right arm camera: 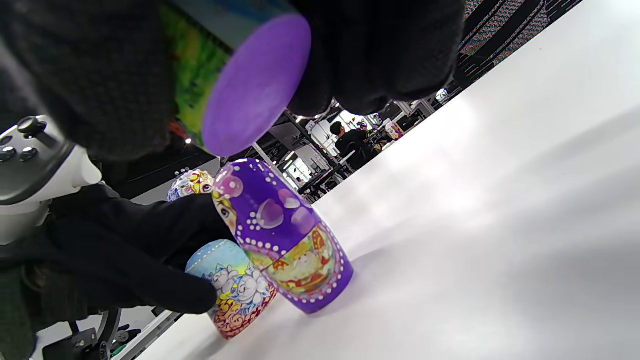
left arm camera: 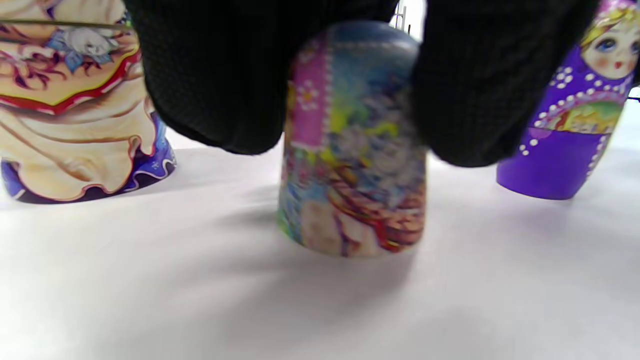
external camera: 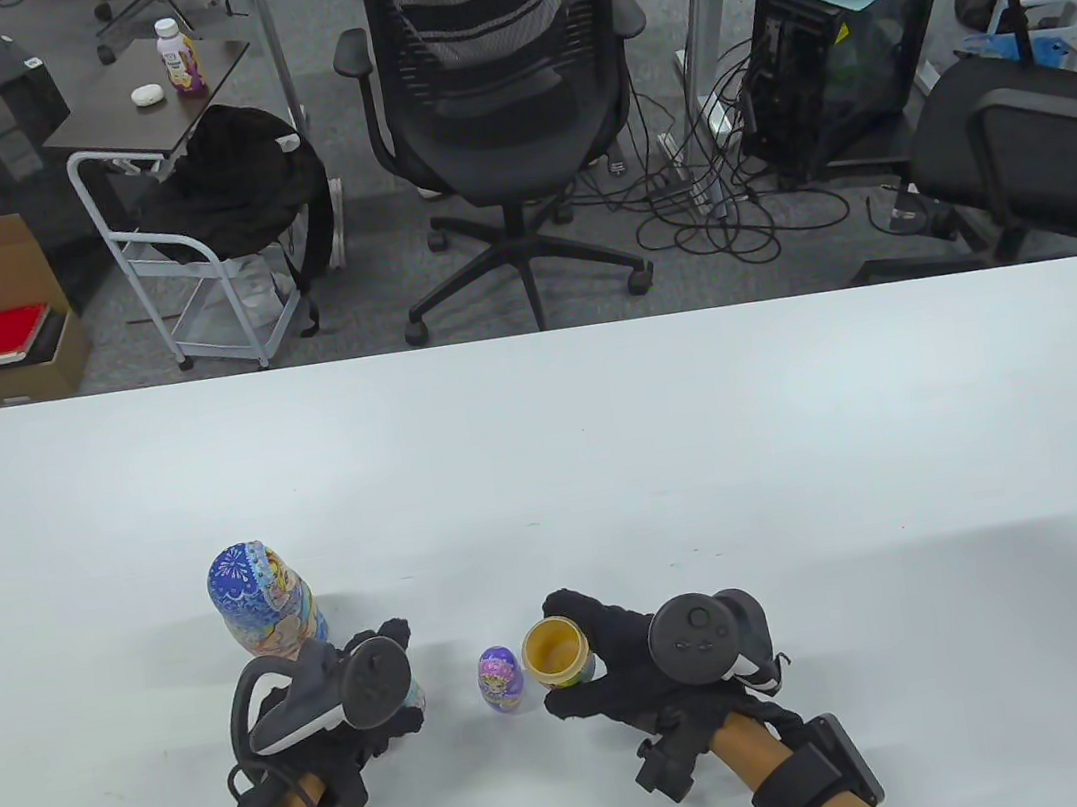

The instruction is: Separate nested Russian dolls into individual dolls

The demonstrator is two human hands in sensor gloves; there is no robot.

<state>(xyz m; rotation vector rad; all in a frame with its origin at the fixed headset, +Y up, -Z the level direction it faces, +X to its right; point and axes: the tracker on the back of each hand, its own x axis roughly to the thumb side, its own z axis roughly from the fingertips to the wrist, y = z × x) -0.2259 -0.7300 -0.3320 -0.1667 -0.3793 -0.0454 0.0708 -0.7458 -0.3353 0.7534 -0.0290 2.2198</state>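
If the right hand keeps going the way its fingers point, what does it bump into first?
Probably the small purple doll standing just left of the right hand, which grips a hollow doll half. Depth is uncertain.

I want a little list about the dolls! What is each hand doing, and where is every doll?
left hand: holds a doll top dome up on the table
right hand: grips a hollow doll bottom, lifted off the table
purple doll: whole, upright, between the hands
big doll: upright, beyond the left hand
dolls standing free: two
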